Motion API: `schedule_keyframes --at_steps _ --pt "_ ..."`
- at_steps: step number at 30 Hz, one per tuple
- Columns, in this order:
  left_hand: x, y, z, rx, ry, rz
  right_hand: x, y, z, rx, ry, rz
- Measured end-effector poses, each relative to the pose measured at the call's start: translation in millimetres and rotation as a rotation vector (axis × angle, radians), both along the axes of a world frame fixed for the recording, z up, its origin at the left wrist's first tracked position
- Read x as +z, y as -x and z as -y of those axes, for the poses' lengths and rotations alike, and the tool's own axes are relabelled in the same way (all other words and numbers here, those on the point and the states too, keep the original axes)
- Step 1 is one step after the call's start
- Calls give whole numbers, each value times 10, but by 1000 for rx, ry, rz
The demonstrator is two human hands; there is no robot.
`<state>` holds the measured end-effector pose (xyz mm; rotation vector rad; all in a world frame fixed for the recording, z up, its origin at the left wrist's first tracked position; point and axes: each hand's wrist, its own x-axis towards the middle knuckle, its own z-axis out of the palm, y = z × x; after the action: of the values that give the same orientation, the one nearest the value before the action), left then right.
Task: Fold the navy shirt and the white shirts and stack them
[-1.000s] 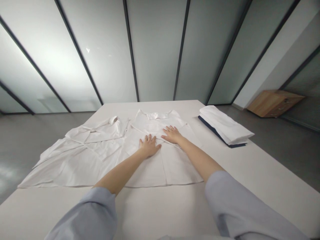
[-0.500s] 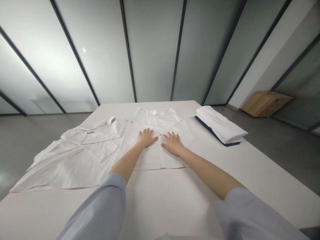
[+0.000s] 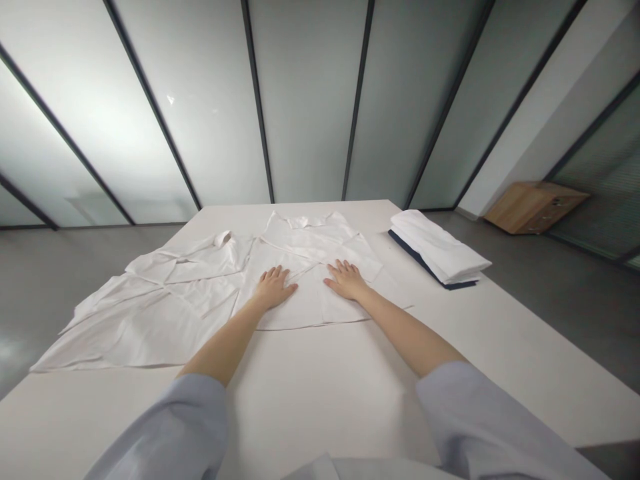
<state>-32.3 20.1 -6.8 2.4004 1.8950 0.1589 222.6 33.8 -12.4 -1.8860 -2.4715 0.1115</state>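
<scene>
A white shirt (image 3: 303, 303) lies spread out on the table, its collar end pointing away from me. Flat on its left part rests my left hand (image 3: 273, 288), fingers spread. My right hand (image 3: 346, 280) presses flat on the right part, also with fingers apart. Neither hand grips the cloth. Beside it on the left lies a second white garment (image 3: 145, 327), loosely spread and wrinkled, its edge meeting the shirt near my left hand.
A stack of folded white cloth (image 3: 435, 243) sits on a dark blue folded piece (image 3: 460, 285) at the right of the white table (image 3: 320, 387). Beyond stand frosted glass panels (image 3: 305, 100). A wooden cabinet (image 3: 533, 208) is on the floor at the far right.
My left hand has slid left and slightly toward me across the shirt. The right hand stays almost in place. The shirt's lower edge looks a little more spread.
</scene>
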Motion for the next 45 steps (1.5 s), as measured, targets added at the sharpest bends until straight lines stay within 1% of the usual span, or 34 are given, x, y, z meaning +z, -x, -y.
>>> schedule_keyframes --at_steps 2,4,7,10,14,19,24,28,31,33,37,40,45 --pt "-26 89 5 16 -20 23 16 3 -1 -2 -29 -13" --pt "-40 134 -1 0 -61 59 25 -5 14 -5 -72 -36" --pt "-31 133 -17 -51 -125 157 35 -57 39 3 -135 -82" --pt "3 111 -36 -63 -130 258 47 -132 37 -41 -174 -137" --pt "38 108 -33 -126 -80 293 52 -191 4 -104 -166 -163" --pt "62 105 25 -168 -78 295 34 -194 -12 -95 -157 -162" --pt "59 100 38 -181 -88 304 37 -198 -8 -85 -148 -155" --pt "60 94 41 -184 -94 288 48 -201 0 -82 -147 -149" --pt "105 69 63 -186 -95 245 71 -184 20 -86 -137 -139" --pt "152 33 85 -180 -84 184 95 -156 42 -89 -130 -112" --pt "216 -70 142 -114 -41 12 129 -75 92 -76 -115 -29" --pt "193 -125 182 -97 -30 -72 100 -27 109 -59 -106 -14" --pt "89 -89 175 -63 -30 -50 -14 -30 74 -55 -108 -40"
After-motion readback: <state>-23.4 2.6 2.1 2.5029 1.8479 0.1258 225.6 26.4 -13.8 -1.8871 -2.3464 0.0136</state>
